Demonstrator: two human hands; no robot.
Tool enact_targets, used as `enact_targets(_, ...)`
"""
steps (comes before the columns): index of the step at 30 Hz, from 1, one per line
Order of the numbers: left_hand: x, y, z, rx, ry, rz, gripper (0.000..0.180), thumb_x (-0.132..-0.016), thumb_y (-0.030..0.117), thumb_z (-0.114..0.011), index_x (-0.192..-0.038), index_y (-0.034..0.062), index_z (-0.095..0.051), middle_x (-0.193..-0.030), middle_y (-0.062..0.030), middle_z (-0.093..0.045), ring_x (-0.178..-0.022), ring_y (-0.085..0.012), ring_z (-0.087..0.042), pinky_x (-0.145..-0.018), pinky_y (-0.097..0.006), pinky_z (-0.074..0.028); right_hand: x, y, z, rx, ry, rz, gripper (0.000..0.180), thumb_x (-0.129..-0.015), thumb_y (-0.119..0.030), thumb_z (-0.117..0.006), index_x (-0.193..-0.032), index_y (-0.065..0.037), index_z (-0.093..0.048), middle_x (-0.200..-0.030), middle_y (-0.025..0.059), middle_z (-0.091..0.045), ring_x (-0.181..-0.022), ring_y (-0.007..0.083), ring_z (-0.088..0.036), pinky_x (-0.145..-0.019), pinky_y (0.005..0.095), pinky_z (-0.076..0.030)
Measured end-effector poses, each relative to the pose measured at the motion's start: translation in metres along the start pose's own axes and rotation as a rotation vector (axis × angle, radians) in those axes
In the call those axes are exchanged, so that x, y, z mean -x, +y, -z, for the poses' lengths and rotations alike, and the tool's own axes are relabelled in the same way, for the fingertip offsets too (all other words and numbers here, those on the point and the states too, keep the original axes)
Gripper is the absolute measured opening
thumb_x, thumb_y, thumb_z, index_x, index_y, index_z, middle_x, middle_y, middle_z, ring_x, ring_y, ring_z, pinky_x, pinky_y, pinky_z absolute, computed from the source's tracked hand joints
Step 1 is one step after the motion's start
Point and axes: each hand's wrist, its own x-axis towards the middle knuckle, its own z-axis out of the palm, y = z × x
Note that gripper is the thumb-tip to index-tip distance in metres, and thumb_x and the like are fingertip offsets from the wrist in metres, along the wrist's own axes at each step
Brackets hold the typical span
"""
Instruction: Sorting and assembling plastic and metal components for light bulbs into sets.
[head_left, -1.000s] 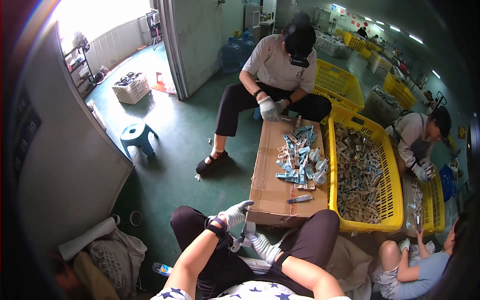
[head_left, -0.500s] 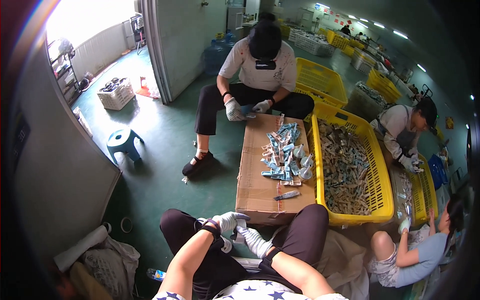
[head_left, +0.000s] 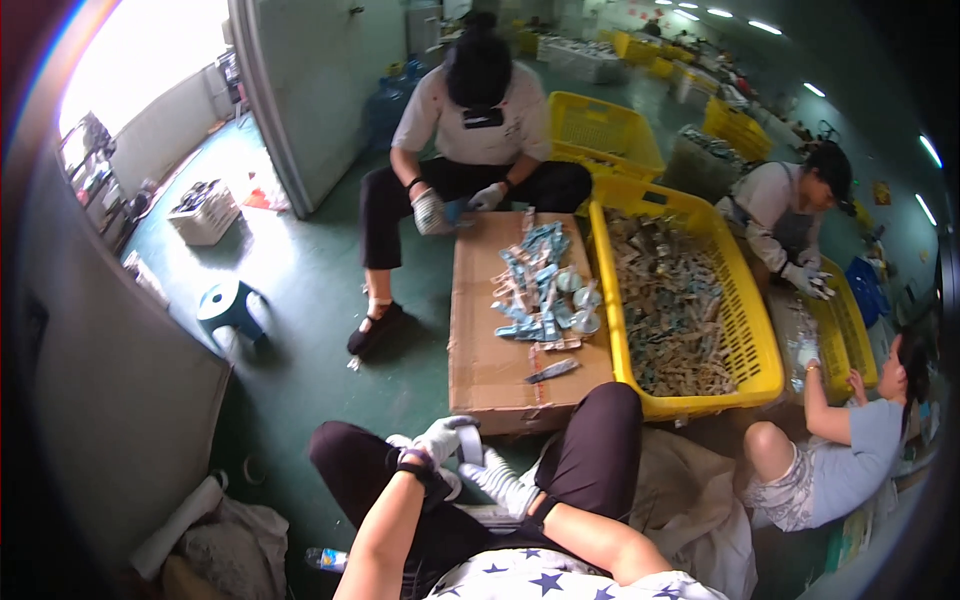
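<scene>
Above my lap, my left hand (head_left: 438, 439), in a white knit glove, is closed on a small pale grey strip (head_left: 469, 444) whose exact kind I cannot make out. Its lower end meets the fingers of my right hand (head_left: 503, 482), gloved in striped white, which pinch it from the other side. Just beyond my knees stands a cardboard box (head_left: 485, 345). On its top lies a loose pile of blue and white plastic clips (head_left: 535, 285), with several clear domed pieces (head_left: 583, 300) at its right side. A separate dark, narrow piece (head_left: 553, 371) lies nearer me.
Right of the box, a yellow crate (head_left: 755, 340) is full of small flat pieces. A gloved co-worker (head_left: 475, 115) sits across the box; two more people (head_left: 850, 450) work at the right. A blue stool (head_left: 230, 308) stands left, and a bottle (head_left: 326, 559) lies near my left leg.
The whole view has shifted, so the box and crates sit further left and higher. My hands have drawn slightly apart, and more of the grey strip shows between them.
</scene>
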Motion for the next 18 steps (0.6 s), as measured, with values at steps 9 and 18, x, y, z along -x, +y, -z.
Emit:
enact_targets(9, 0.007, 0.022, -0.001, 0.139, -0.057, 0.058, 0.051, -0.077, -0.013, -0.038, -0.116, 0.0077, -0.064, -0.093, -0.0026, -0.065, -0.079, -0.0166, -0.06, -0.073, -0.031, -0.051, -0.001, 0.031, 0.037, 0.042, 0.166, -0.204, 0.057, -0.075, 0.001, -0.067, -0.129, -0.002, -0.049, -0.118, 0.0116, -0.059, -0.107, 0.025, -0.055, -0.095, 0.0341, -0.044)
enact_targets(18, 0.009, 0.02, -0.007, 0.065, -0.006, 0.048, 0.043, -0.082, -0.008, -0.044, -0.115, 0.0092, -0.065, -0.098, -0.0049, -0.065, -0.087, -0.0203, -0.062, -0.078, -0.037, -0.052, -0.022, 0.08, 0.048, 0.063, 0.14, -0.185, 0.048, -0.076, 0.0, -0.067, -0.122, -0.003, -0.052, -0.109, 0.0099, -0.058, -0.1, 0.0218, -0.054, -0.088, 0.0325, -0.045)
